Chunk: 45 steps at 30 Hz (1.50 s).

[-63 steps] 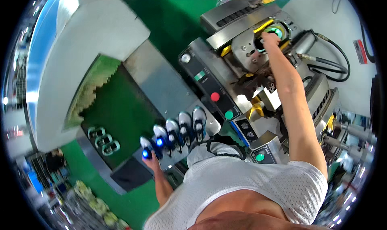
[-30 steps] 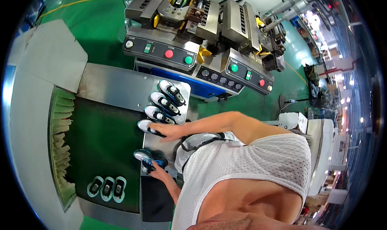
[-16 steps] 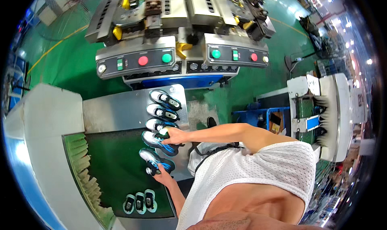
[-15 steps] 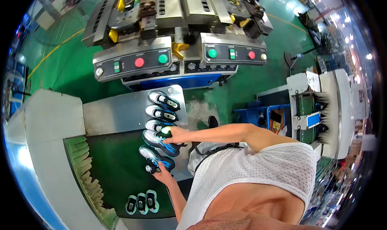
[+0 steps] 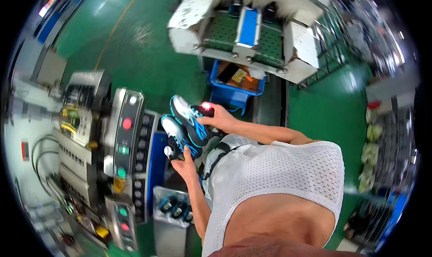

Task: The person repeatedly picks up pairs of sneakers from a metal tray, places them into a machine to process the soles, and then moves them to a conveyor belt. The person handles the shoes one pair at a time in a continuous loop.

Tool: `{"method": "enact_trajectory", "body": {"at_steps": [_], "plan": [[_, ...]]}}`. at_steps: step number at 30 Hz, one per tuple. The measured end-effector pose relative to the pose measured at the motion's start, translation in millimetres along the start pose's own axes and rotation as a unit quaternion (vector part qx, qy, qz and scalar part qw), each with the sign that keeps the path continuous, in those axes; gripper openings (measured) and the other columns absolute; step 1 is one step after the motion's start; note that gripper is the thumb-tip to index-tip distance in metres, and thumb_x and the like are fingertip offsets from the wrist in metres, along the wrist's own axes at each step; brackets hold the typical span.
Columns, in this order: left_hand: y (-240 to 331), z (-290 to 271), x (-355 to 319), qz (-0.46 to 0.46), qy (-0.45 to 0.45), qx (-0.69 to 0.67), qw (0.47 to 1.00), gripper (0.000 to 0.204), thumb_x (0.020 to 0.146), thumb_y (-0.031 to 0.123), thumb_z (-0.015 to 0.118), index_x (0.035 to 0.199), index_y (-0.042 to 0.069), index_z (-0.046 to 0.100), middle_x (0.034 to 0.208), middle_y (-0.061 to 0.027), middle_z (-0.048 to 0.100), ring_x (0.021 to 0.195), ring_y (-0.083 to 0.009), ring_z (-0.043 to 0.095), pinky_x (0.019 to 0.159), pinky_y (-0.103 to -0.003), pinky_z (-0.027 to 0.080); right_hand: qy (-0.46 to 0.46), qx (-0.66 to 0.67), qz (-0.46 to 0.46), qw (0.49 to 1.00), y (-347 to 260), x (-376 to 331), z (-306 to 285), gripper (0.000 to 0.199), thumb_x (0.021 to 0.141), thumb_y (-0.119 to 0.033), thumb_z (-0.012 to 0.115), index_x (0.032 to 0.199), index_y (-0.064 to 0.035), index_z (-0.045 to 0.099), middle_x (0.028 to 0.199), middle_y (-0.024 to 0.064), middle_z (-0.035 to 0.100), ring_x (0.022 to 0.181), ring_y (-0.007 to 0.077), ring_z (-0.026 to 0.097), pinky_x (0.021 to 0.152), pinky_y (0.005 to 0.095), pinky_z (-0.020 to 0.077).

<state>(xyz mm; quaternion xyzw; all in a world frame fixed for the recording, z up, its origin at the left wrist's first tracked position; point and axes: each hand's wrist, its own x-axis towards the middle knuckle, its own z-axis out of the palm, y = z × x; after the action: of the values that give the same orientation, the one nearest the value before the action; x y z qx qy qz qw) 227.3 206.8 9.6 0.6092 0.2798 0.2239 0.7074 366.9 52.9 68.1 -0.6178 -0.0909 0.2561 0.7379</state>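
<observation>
My left hand [image 5: 183, 163] is closed on a white-and-black sneaker [image 5: 174, 129] with blue trim. A matching sneaker [image 5: 188, 116] is gripped by my right hand [image 5: 219, 118], its dark sole side turned partly toward the other shoe. The two sneakers are held side by side in front of my body, touching or nearly so, toes pointing away from me. Small dark devices sit at both hands: a red light glows on the one at the right, and the left one has a pale round end. My fingers on the shoes are partly hidden.
Ahead stands a machine with a perforated green belt [image 5: 220, 35] and bristles, and shoes at its opening. Below it is a blue bin [image 5: 262, 86]. A machine with button panels [image 5: 123, 133] is at the left. Several sneakers rest on a metal table [image 5: 170, 239] at lower left.
I have turned to the right, away from the metal table toward the belt machine. Both sneakers have come along in my hands, off the table; the other sneakers stay behind.
</observation>
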Motion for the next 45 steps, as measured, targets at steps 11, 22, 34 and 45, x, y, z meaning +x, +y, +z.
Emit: {"method": "enact_trajectory", "body": {"at_steps": [11,22,34,45], "plan": [[77,306,194,0.197,-0.346,0.18,0.9,0.056,0.083,0.022,0.072,0.125,-0.007,0.048,0.114,-0.0209,0.062,0.105,-0.0285,0.061,0.094,-0.037,0.044,0.553,-0.299,-0.073,0.774,-122,1,-212,0.058,0.082,-0.023,0.072,0.129,0.0007,0.047,0.104,0.0229,0.067,0.096,0.0345,0.067,0.084,0.0405,0.0508],[33,433,233,0.201,-0.339,0.19,0.899,0.07,0.086,0.031,0.067,0.138,-0.006,0.04,0.139,-0.0295,0.044,0.131,-0.0393,0.043,0.109,-0.043,0.035,0.488,-0.549,-0.012,0.678,-114,118,-368,0.049,0.081,-0.025,0.069,0.11,0.0088,0.048,0.096,0.0307,0.061,0.092,0.0458,0.061,0.081,0.0503,0.0476],[-69,-92,-55,-0.022,0.283,0.267,0.921,0.032,0.091,0.021,0.062,0.116,0.001,0.058,0.103,-0.018,0.065,0.093,-0.0322,0.065,0.081,-0.038,0.052,-0.195,-0.369,-0.083,0.905,-1,112,-56,0.055,0.096,-0.015,0.057,0.144,0.0021,0.036,0.149,0.02,0.037,0.137,0.0296,0.038,0.113,0.039,0.0324],[-164,-143,-599,-0.377,0.794,0.316,0.356,0.06,0.09,0.037,0.065,0.131,-0.003,0.047,0.128,-0.0261,0.052,0.116,-0.0411,0.052,0.094,-0.049,0.045,-0.524,-0.564,-0.103,0.63,119,42,102,0.058,0.094,-0.026,0.06,0.138,0.0052,0.041,0.138,0.0267,0.048,0.128,0.0362,0.049,0.1,0.0408,0.0453]]}}
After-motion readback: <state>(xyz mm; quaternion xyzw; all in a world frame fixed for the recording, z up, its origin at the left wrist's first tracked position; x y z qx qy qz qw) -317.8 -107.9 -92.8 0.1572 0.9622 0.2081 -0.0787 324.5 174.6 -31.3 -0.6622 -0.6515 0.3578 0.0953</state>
